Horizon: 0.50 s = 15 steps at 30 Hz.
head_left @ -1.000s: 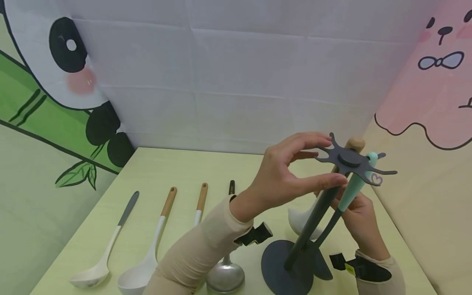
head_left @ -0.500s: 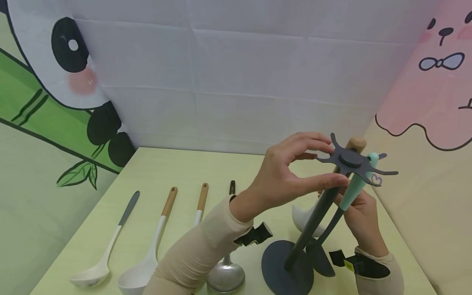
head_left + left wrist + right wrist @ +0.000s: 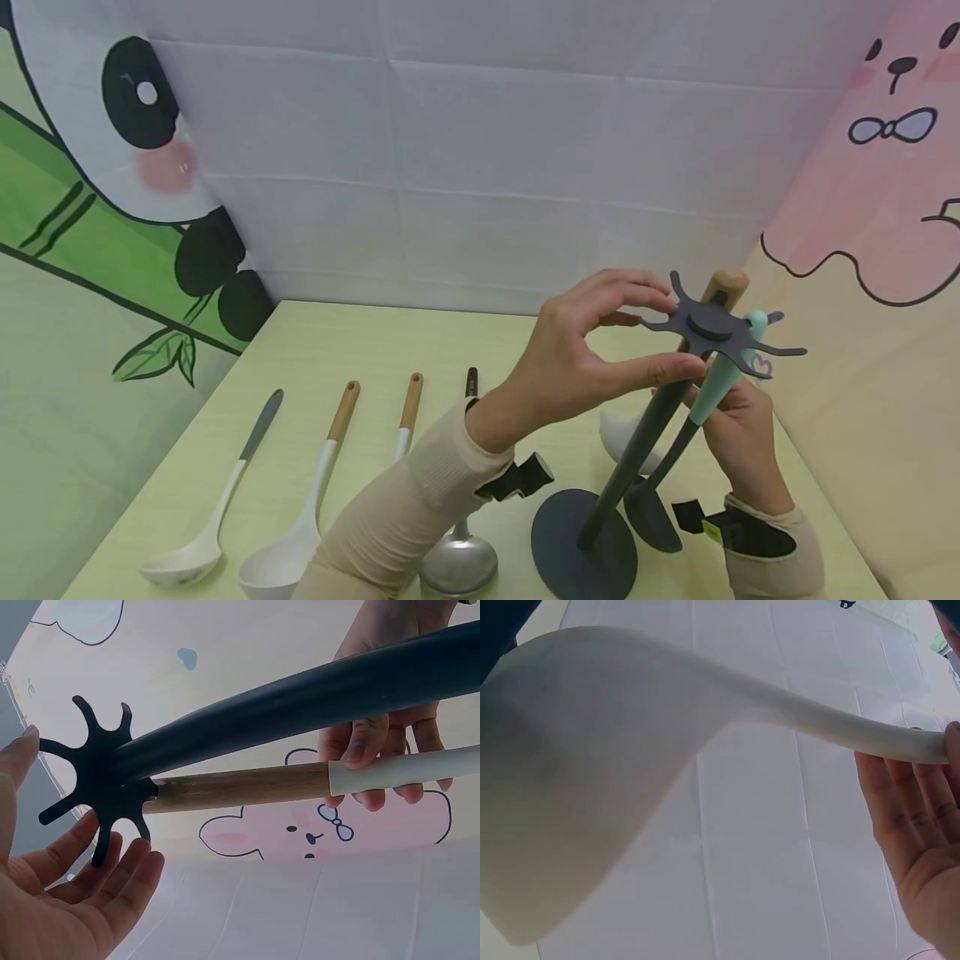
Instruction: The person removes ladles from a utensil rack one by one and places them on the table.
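Observation:
My left hand (image 3: 577,358) grips the top of a dark grey utensil stand (image 3: 637,458), thumb and fingers on the arms of its hook wheel (image 3: 94,772). Behind the post, my right hand (image 3: 738,433) pinches the white shaft of a ladle (image 3: 630,742) with a wooden handle (image 3: 247,786). The handle's end (image 3: 727,285) is up at a hook on the far side; whether it is threaded on cannot be told. The ladle's white bowl hangs low behind the post. Nearer, a dark-headed utensil with a mint handle (image 3: 720,387) hangs from another hook.
On the pale table (image 3: 360,337) lie a white ladle with a grey handle (image 3: 202,542), a white ladle with a wooden handle (image 3: 300,533), another wooden handle (image 3: 411,404) partly behind the left arm, and a steel ladle (image 3: 459,565). Printed cloth walls surround the table.
My right hand and the white ladle have shifted slightly to the right, and a black hook tip now shows by the wooden end. The dark utensil's head has swung slightly up. My left hand stays put.

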Motion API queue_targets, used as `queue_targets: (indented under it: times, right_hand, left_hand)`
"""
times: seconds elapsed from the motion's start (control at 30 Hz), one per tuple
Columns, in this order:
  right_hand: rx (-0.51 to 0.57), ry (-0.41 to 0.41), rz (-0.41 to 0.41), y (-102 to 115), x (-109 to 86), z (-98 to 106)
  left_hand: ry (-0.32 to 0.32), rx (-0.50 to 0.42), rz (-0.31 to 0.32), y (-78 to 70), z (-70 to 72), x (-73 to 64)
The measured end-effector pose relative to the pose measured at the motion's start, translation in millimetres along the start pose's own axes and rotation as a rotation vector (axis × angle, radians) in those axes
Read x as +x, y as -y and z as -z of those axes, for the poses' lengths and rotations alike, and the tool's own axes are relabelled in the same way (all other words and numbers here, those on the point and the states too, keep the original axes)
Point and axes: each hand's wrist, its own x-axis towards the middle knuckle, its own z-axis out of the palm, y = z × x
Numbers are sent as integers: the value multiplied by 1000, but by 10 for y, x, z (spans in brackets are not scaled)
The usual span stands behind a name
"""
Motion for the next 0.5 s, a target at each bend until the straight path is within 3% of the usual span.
queue_targets:
  times: [0.5]
  right_hand:
    - [11,-20,-3,24,55,9]
  left_hand:
    - [6,2,9,-20,13,-6]
